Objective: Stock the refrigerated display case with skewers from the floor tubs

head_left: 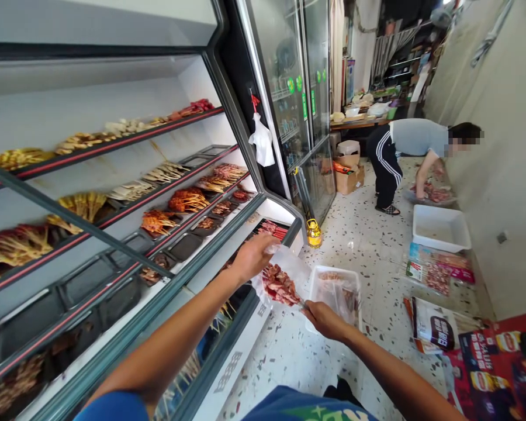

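Observation:
My left hand point(255, 257) pinches the upper edge of a clear plastic bag point(296, 261) beside the front of the display fridge. Against the bag lies a bunch of raw meat skewers point(280, 285), reddish and fatty. Closed round the stick ends of this bunch is my right hand point(326, 320), its fingers partly hidden. Just beyond that hand, on the floor, stands a white plastic tub point(335, 275) with clear bags and more meat in it.
The display fridge point(228, 257) on the left carries trays of skewers. A person point(416, 137) bends over meat near the right wall. A white bin point(440, 228), packaged skewers point(436, 275) and red boxes point(504, 362) line the floor. A yellow lantern point(314, 234) stands by the glass-door cabinet point(284, 76).

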Demonstrator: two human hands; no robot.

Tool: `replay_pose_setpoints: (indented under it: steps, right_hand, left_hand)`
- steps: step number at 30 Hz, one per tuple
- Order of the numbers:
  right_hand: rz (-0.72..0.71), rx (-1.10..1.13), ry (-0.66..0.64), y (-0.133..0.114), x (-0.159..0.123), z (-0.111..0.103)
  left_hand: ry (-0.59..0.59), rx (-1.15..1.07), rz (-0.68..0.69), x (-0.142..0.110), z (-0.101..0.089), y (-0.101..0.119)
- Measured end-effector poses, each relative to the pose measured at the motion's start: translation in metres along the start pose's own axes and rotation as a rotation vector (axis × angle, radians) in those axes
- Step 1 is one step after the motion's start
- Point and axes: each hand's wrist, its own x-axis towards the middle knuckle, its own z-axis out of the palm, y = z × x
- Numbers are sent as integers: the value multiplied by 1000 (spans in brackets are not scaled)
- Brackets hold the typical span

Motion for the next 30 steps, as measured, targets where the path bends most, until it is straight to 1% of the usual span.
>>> replay_pose_setpoints:
  steps: [3, 5, 7, 9, 11, 13, 14, 15, 16, 18, 19, 20, 21, 22, 24, 25, 26, 27, 28, 29, 30]
  right_hand:
    - [42, 108, -11, -1, 4, 1]
    - [82, 190, -20, 2, 4, -1]
    - [106, 267, -22, 6, 2, -6]
    - [123, 330, -18, 12, -1, -13]
    - [140, 367, -4, 18, -5, -19]
    - [172, 393, -1, 23, -6, -24]
    - [197, 418, -7, 24, -6, -25]
    - [228, 458, -21, 25, -5, -25]
    - [264, 515, -43, 25, -4, -24]
    - [327, 645, -74, 22, 0, -20]
    - [353, 701, -79, 19, 3, -16]
    - [373, 741, -72, 16, 6, -12]
    - [390, 770, -60, 14, 9, -9]
    - [405, 796, -47, 11, 11, -5]
    - [421, 851, -43, 8, 14, 1]
    - [416, 882, -51, 7, 15, 2]
    - [403, 908, -60, 7, 15, 3]
    - [387, 925, -70, 8, 14, 2]
    - [370, 934, -78, 10, 12, 1]
    - [354, 941, -89, 11, 10, -1]
    - [340, 952, -103, 13, 8, -3]
  left_hand:
    - [-22, 145, 123, -5, 0, 7]
    - [7, 258, 141, -11, -2, 3]
    - [46, 360, 99, -17, -6, -11]
    - [51, 454, -34, -22, -11, -30]
    - [7, 476, -243, -26, -17, -49]
    - [-19, 365, -423, -30, -21, -59]
    - [-38, 251, -467, -31, -21, -60]
    - [-68, 111, -474, -32, -20, -56]
    - [-117, -39, -443, -33, -17, -49]
    - [-259, -271, -310, -33, -5, -28]
    - [-300, -318, -244, -32, 3, -15]
    - [-298, -324, -196, -30, 13, -3]
    - [-252, -303, -177, -28, 22, 8]
    - [-179, -274, -185, -24, 31, 17]
    - [17, -241, -256, -17, 43, 27]
    - [111, -238, -300, -15, 44, 29]
    - [182, -236, -335, -14, 41, 29]
    - [210, -241, -345, -15, 34, 28]
    - [174, -269, -316, -17, 22, 27]
    - [70, -325, -243, -22, 8, 25]
    - [-64, -406, -145, -29, -6, 22]
